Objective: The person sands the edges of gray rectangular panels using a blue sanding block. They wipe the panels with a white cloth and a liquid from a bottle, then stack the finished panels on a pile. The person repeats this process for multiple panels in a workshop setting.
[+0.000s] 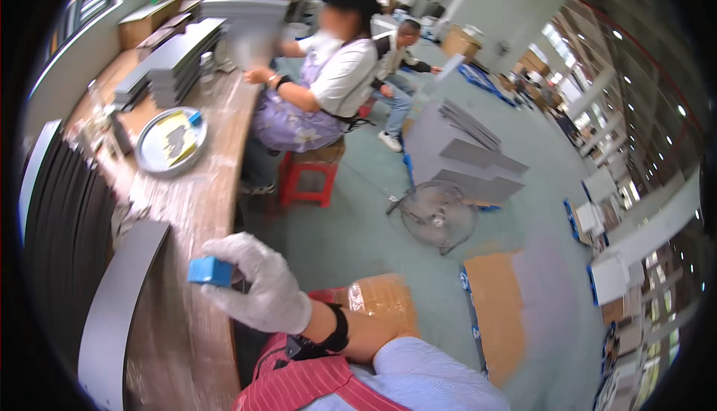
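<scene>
My right hand (pixel 258 280), in a whitish work glove with a black strap at the wrist, is closed on a small blue block (pixel 210 271). It pinches the block between thumb and fingers, just above the near part of the wooden table (pixel 198 314). Left of the hand, a long grey panel (pixel 123 310) lies along the table. My left hand is out of view. Farther up the table stands a round white basin (pixel 142 159) with a yellow piece (pixel 179 142) inside, its middle grey. Another small blue piece (pixel 196 119) rests at the basin's rim.
Dark panels (pixel 63 202) stand at the left edge, and grey panels are stacked (pixel 175 60) farther back. A co-worker (pixel 321 82) sits on a red stool (pixel 308 178) at the table; another person (pixel 392 75) sits behind. A floor fan (pixel 439 218) and cardboard (pixel 493 314) are on the right.
</scene>
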Demonstrator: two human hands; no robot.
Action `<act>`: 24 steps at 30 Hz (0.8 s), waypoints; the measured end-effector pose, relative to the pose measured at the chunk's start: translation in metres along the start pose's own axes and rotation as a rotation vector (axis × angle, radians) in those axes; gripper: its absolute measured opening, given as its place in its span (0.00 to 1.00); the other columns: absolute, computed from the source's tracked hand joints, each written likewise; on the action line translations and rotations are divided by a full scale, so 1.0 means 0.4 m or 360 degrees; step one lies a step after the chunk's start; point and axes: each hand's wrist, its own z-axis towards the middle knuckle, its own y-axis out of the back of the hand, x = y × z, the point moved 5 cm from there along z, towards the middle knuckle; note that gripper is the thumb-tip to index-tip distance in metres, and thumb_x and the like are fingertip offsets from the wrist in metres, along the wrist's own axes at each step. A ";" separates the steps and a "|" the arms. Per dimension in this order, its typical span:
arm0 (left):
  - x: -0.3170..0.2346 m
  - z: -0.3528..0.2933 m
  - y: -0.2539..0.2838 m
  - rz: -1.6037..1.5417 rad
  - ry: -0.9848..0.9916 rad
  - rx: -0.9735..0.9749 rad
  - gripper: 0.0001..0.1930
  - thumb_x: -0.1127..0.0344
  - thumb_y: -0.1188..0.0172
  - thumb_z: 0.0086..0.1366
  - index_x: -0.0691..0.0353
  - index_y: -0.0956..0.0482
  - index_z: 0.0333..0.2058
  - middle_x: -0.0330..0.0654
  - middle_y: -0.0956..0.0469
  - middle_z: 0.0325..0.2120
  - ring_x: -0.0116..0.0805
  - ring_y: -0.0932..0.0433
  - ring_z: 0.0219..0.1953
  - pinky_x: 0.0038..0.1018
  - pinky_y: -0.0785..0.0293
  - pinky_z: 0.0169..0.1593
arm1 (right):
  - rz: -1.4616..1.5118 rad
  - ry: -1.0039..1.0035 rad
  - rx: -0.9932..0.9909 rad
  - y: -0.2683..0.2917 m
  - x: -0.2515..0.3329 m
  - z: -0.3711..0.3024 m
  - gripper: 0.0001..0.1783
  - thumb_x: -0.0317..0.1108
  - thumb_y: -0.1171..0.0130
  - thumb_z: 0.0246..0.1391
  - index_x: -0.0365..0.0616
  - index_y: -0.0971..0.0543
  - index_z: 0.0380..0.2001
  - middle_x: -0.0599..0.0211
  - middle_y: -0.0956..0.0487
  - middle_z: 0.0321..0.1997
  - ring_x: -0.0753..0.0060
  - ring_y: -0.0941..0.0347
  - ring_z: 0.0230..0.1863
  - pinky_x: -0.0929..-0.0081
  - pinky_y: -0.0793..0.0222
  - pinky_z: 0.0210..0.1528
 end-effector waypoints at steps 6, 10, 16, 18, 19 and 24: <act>-0.013 -0.020 -0.023 -0.0471 -0.0075 0.0059 0.23 0.50 0.52 0.74 0.61 0.26 0.56 0.40 0.20 0.49 0.36 0.20 0.50 0.38 0.24 0.55 | 0.0532 -0.0423 0.0179 -0.100 -0.066 -0.016 0.27 0.17 0.39 0.50 0.36 0.31 0.54 0.56 0.24 0.51 0.70 0.26 0.49 0.71 0.27 0.52; -0.037 -0.064 -0.037 -0.0674 0.0021 -0.0100 0.26 0.43 0.54 0.74 0.55 0.29 0.59 0.41 0.21 0.48 0.38 0.20 0.50 0.37 0.19 0.50 | 0.0666 -0.0355 0.0549 -0.245 -0.033 -0.001 0.27 0.28 0.31 0.49 0.38 0.28 0.53 0.59 0.24 0.50 0.69 0.25 0.47 0.73 0.25 0.48; -0.036 -0.136 -0.040 -0.0791 -0.0008 -0.0232 0.33 0.36 0.58 0.73 0.56 0.34 0.63 0.41 0.24 0.52 0.37 0.21 0.52 0.35 0.19 0.51 | 0.0830 -0.0187 0.1344 -0.466 0.066 -0.008 0.31 0.21 0.29 0.41 0.37 0.26 0.52 0.58 0.22 0.49 0.67 0.24 0.49 0.70 0.27 0.52; -0.018 -0.146 -0.044 -0.0766 0.0006 -0.0307 0.35 0.34 0.60 0.72 0.56 0.36 0.65 0.43 0.24 0.53 0.37 0.21 0.52 0.34 0.19 0.50 | 0.0758 0.0154 0.1606 -0.529 0.094 -0.006 0.30 0.21 0.29 0.41 0.37 0.25 0.51 0.58 0.21 0.48 0.66 0.22 0.48 0.70 0.27 0.51; -0.014 -0.153 -0.040 -0.0748 0.0009 -0.0352 0.37 0.33 0.61 0.72 0.57 0.37 0.66 0.43 0.25 0.53 0.37 0.21 0.53 0.34 0.18 0.50 | 0.0736 0.0328 0.1733 -0.562 0.109 -0.014 0.29 0.21 0.29 0.40 0.37 0.24 0.50 0.57 0.20 0.47 0.65 0.22 0.47 0.70 0.27 0.50; 0.011 -0.156 -0.046 -0.0890 -0.0022 -0.0332 0.40 0.31 0.65 0.71 0.58 0.41 0.68 0.52 0.30 0.60 0.48 0.29 0.62 0.45 0.31 0.64 | 0.0721 0.0701 0.2068 -0.659 0.175 -0.055 0.25 0.25 0.28 0.40 0.41 0.21 0.46 0.55 0.18 0.40 0.52 0.19 0.39 0.64 0.23 0.44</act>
